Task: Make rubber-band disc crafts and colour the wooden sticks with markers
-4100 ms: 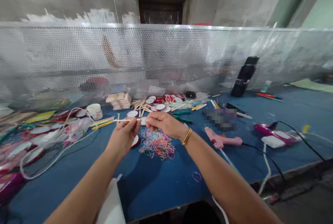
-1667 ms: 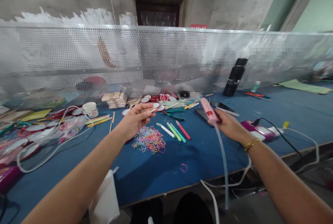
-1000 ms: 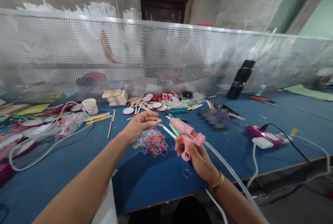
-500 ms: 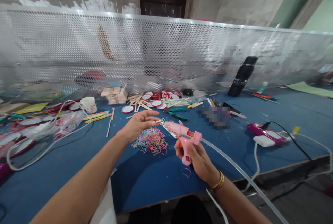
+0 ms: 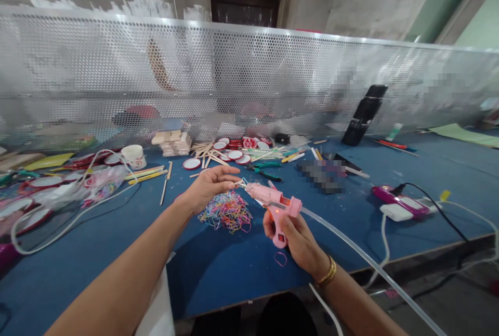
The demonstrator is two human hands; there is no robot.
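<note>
My right hand (image 5: 293,237) is wrapped round the handle of a pink hot glue gun (image 5: 275,203), whose small light glows orange. A long clear glue stick (image 5: 351,252) runs out of its back end. My left hand (image 5: 208,186) pinches a thin, pale stick-like piece (image 5: 238,183) right at the gun's nozzle; a small light-blue loop shows beside it. Whether the nozzle touches the piece I cannot tell. Below the left fingers lies a heap of coloured rubber bands (image 5: 226,212). A single pink band (image 5: 280,258) lies below the gun.
Behind the hands are green-handled pliers (image 5: 267,172), wooden sticks (image 5: 206,153) and red-rimmed discs (image 5: 234,155). A paper cup (image 5: 133,157) stands left. At right are a black bottle (image 5: 363,116) and a purple power strip (image 5: 401,202) with cables. A perforated metal screen (image 5: 249,76) borders the table.
Hardly anything differs. Both hands keep their grip, with the glue gun's nozzle still at the pale piece; the clear glue stick's far end has shifted slightly to the right.
</note>
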